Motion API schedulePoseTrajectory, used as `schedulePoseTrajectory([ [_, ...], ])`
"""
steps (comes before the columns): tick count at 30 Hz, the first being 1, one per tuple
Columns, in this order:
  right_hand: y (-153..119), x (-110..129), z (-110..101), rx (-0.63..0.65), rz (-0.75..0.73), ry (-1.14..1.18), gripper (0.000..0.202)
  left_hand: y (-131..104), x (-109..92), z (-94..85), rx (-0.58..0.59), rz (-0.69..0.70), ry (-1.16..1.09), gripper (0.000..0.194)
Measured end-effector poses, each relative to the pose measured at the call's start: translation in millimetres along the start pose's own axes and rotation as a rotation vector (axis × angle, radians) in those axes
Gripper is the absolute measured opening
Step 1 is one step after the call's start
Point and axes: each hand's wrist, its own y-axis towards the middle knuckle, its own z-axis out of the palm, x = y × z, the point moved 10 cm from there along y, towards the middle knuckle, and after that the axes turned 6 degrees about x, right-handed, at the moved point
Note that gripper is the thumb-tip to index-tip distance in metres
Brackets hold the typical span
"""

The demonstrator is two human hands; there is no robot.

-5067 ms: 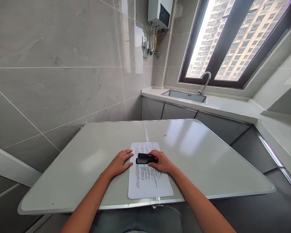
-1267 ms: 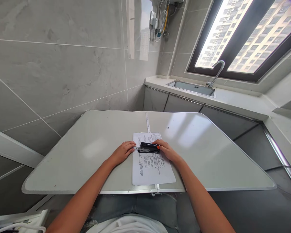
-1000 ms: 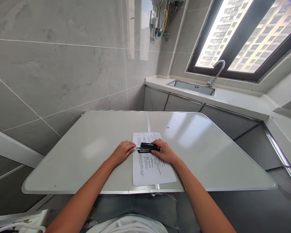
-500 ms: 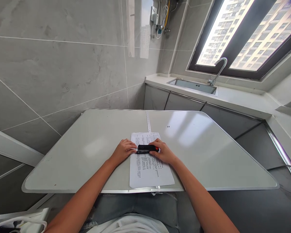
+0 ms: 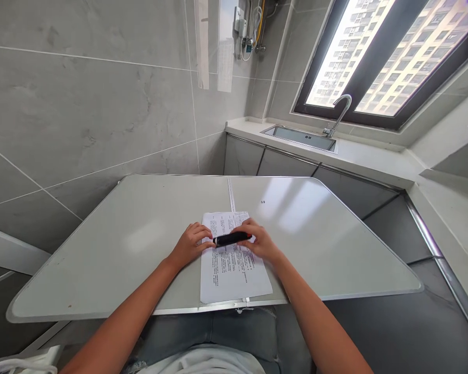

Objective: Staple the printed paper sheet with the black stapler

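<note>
A black stapler [image 5: 231, 239] with a bit of red at its right end lies crosswise above a printed sheet of paper [image 5: 234, 280]. My right hand [image 5: 259, 240] grips its right end between thumb and fingers. At the other end, the curled fingers and thumb of my left hand [image 5: 192, 244] close on the stapler's tip. The lower arm of the stapler can hardly be made out from this angle. Lines of small text cover the sheet, which lies flat on the table near its front edge.
The pale folding table [image 5: 101, 259] has a metal rim and a centre seam [image 5: 231, 195]. Behind it on the right run a counter [image 5: 374, 161] with a sink [image 5: 300, 137] and a tap [image 5: 341, 111]. A tiled wall [image 5: 101, 104] stands at the left.
The stapler's two arms showed apart before; now it appears as one slightly tilted black body. Both hands stay at its ends. The whole view has shifted a little.
</note>
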Motion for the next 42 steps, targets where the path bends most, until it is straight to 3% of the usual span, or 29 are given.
schedulePoseTrajectory([
  [3, -20.6, -31.5, -65.8, -0.357, 0.132, 0.038, 0.042, 1.1, -2.7, -1.3, 0.004, -0.023, -0.021, 0.021],
  [5, -40.7, -52.1, -100.7, -0.488, 0.232, -0.014, 0.044, 1.4, -6.6, 6.2, 0.082, -0.004, -0.008, 0.026],
  [7, -59.1, -67.9, -123.6, -0.519, 0.326, -0.125, 0.043, 0.9, -8.4, 14.9, 0.157, 0.010, 0.021, 0.033],
  [10, -79.1, -86.1, -136.1, -0.466, 0.428, -0.203, 0.042, 0.1, -6.5, 24.7, 0.222, 0.011, 0.059, 0.039],
  [14, -81.8, -91.2, -122.8, -0.302, 0.433, -0.199, 0.042, -0.2, -3.7, 29.4, 0.241, 0.012, 0.068, 0.039],
  [18, -63.9, -79.4, -91.1, -0.066, 0.353, -0.186, 0.036, 0.3, -3.3, 27.3, 0.228, -0.001, 0.054, 0.037],
  [20, -55.1, -72.3, -82.2, -0.019, 0.319, -0.210, 0.032, 0.3, -5.5, 24.9, 0.225, 0.003, 0.051, 0.037],
  [26, -30.7, -44.1, -70.7, 0.023, 0.147, -0.373, 0.041, -2.3, -17.4, 16.2, 0.256, 0.014, 0.095, 0.036],
  [30, -18.5, -24.7, -52.0, 0.073, -0.019, -0.473, 0.038, 15.0, -32.1, 15.4, 0.201, 0.002, 0.134, 0.033],
  [36, -16.3, -25.3, -40.1, -0.007, -0.045, -0.586, 0.045, 52.6, -53.6, 61.1, 0.307, 0.080, 0.135, 0.054],
  [39, -18.1, -30.1, -43.0, -0.083, -0.004, -0.645, 0.044, 49.7, -52.2, 78.3, 0.350, 0.078, 0.163, 0.062],
  [42, -16.1, -34.6, -47.9, -0.137, 0.026, -0.641, 0.044, 41.5, -49.1, 82.6, 0.340, 0.055, 0.191, 0.068],
])
